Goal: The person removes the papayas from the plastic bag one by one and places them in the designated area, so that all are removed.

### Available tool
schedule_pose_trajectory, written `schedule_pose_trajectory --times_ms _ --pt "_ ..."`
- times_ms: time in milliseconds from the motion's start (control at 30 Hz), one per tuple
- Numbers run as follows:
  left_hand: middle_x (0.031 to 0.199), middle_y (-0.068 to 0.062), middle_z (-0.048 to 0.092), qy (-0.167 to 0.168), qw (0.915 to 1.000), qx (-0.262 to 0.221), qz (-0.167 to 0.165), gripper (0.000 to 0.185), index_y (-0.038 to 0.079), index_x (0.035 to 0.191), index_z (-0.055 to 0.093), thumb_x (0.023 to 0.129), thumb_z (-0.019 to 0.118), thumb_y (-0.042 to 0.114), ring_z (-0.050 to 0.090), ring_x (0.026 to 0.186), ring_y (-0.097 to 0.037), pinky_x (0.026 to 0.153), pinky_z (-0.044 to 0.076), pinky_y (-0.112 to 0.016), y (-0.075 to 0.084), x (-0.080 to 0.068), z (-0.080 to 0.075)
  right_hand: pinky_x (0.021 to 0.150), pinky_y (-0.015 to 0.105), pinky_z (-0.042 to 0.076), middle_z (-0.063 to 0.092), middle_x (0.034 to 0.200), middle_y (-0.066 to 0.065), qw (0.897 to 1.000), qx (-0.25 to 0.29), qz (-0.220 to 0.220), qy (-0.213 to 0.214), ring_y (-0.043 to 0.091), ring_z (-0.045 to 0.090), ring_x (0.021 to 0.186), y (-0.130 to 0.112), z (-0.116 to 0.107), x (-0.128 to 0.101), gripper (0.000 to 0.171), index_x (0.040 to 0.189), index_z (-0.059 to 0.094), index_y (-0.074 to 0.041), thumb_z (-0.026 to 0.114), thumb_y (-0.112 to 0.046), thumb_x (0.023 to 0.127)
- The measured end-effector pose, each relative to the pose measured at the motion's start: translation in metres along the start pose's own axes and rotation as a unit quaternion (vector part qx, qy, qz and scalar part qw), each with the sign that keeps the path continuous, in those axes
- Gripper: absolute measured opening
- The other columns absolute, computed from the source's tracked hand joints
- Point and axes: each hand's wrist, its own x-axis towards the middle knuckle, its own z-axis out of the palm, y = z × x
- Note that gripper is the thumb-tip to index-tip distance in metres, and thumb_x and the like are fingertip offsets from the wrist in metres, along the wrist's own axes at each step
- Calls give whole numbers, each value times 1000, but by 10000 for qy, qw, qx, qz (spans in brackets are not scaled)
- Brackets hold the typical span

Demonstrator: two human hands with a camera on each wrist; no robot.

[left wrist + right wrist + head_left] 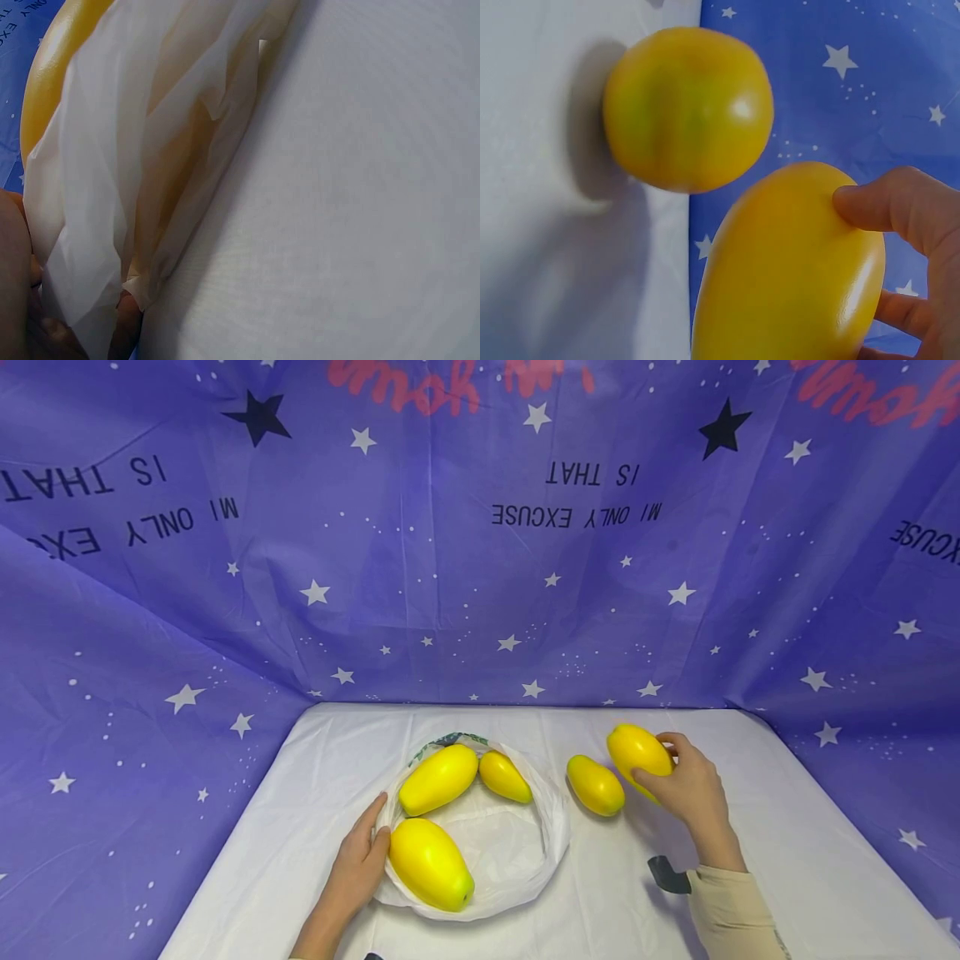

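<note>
A right hand (692, 783) clasps a smooth yellow fruit (636, 750), best gripped firmly, while the left hand (356, 863) pinches a white bag (556, 828), ideally spreading its mouth.

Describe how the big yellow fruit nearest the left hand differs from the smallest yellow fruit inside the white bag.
The big fruit looks clearly longer and thicker than the small fruit. The big fruit lies in the near left part of the white bag, beside the left hand; the small fruit lies in the far right part. Both are smooth, yellow and elongated, and inside the bag.
</note>
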Motion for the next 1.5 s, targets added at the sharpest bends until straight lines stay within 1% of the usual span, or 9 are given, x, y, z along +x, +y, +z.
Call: schedule_pose_trajectory --times_ms 167,400,633,733,1000,1200,1500 --pt "157 -11 29 14 10000 -5 -42 52 7 154 27 104 41 12 24 144 -30 116 19 -52 0 -1 0 75 57 46 57 127 27 9999 -72 104 -91 45 57 106 6 2 0 78 134 50 -6 78 -50 76" --pt "157 -11 29 14 10000 -9 -19 52 7 154 27 103 41 11 24 144 -30 116 19 -52 0 -1 0 77 57 47 57 125 29 9993 -156 268 -199 45 56 105 16 7 2 79 134 49 -4 77 -49 76" --pt "157 -11 29 5 10000 -49 -32 52 8 154 27 104 41 12 23 144 -30 116 19 -53 0 0 1 80 59 46 53 127 30 9963 -276 602 -539 46 54 106 23 13 3 82 136 46 -4 75 -53 77" --pt "157 -10 28 -5 10000 -68 -34 52 9 154 27 104 41 12 23 144 -30 116 19 -52 0 0 1 80 58 46 53 128 30 9953 -289 688 -619 46 54 106 25 14 3 83 137 45 -4 74 -54 77" --pt "157 -9 29 27 10000 -28 -89 52 10 154 28 103 42 13 23 144 -29 116 19 -52 0 1 1 80 59 46 53 127 31 9952 -305 704 -611 46 55 105 27 14 3 82 137 45 -3 73 -54 79" --pt "157 -10 29 14 10000 14 -70 52 9 154 28 104 41 13 24 144 -30 116 20 -52 0 0 0 81 60 46 52 128 31 9943 -296 756 -691 47 54 106 26 13 0 83 138 43 -2 71 -54 80" --pt "157 -11 29 -2 10000 33 -61 52 9 154 28 104 41 13 24 144 -31 116 20 -53 0 -1 -1 81 60 46 53 126 31 9952 -339 614 -684 46 55 105 21 16 0 82 137 43 0 73 -51 80"
